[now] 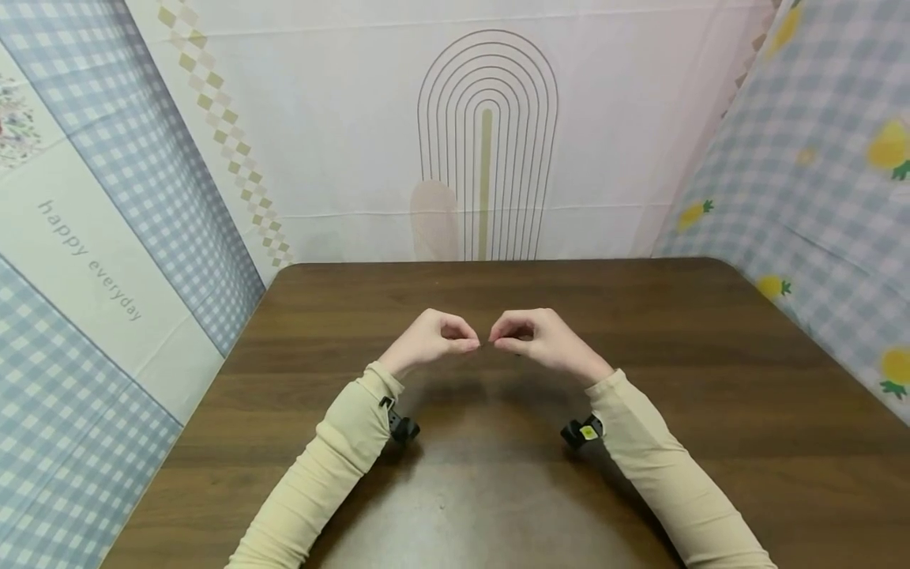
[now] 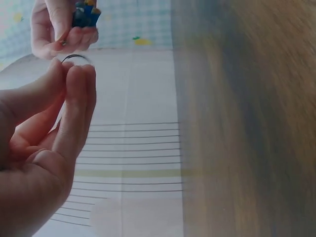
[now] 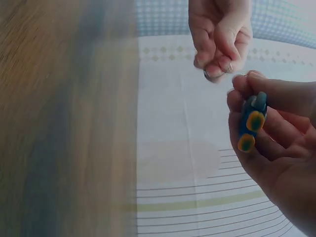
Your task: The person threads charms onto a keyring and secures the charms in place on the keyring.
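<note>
Both hands are raised over the table, fingertips almost meeting. My left hand [image 1: 430, 338] pinches a thin, dark, curved metal ring [image 2: 75, 56] between thumb and fingers; part of it is hidden behind the fingertips. My right hand [image 1: 540, 340] holds a small blue figurine [image 3: 251, 123] with round orange-and-green ends against its fingers. In the left wrist view the figurine hangs beside the right fingers, and a tiny metallic bit [image 2: 63, 43] shows at the right thumb tip. A narrow gap separates the two hands' fingertips.
Below the hands lies a dark brown wooden table [image 1: 455, 490]. A white patterned cloth [image 1: 341, 118] hangs behind it, with blue checked cloths at the left [image 1: 107, 237] and right [image 1: 817, 197]. Each wrist carries a small black camera.
</note>
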`<state>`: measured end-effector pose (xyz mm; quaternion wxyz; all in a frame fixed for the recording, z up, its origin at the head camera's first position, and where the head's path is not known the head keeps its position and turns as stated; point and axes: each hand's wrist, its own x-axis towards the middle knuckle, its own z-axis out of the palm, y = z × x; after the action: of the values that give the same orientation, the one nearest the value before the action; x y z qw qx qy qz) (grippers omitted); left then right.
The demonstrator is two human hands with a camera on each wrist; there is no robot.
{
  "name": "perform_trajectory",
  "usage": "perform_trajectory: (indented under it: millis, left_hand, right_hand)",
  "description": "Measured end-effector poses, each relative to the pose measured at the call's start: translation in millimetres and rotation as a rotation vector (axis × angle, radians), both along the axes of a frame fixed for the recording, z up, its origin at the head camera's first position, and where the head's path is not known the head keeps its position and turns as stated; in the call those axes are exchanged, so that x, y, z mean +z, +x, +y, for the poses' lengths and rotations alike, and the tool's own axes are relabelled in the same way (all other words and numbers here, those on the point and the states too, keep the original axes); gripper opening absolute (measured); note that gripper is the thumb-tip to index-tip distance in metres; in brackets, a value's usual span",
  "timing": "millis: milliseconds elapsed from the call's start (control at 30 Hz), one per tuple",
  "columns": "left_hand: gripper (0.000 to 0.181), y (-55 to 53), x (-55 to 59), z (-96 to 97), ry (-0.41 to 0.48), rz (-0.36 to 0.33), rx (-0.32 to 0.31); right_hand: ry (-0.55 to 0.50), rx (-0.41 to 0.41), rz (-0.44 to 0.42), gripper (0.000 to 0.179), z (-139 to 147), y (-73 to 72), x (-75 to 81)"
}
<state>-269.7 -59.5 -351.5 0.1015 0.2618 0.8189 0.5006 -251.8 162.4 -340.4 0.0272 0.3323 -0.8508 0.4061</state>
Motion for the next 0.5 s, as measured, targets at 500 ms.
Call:
perform_trajectory:
  millis: [500]
  left_hand:
    - [0.005, 13.5, 11.9, 11.8, 0.001, 0.436, 0.088]
  right_hand:
    - [-0.096, -0.093, 0.074, 0.006, -9.7, 9.7, 9.8]
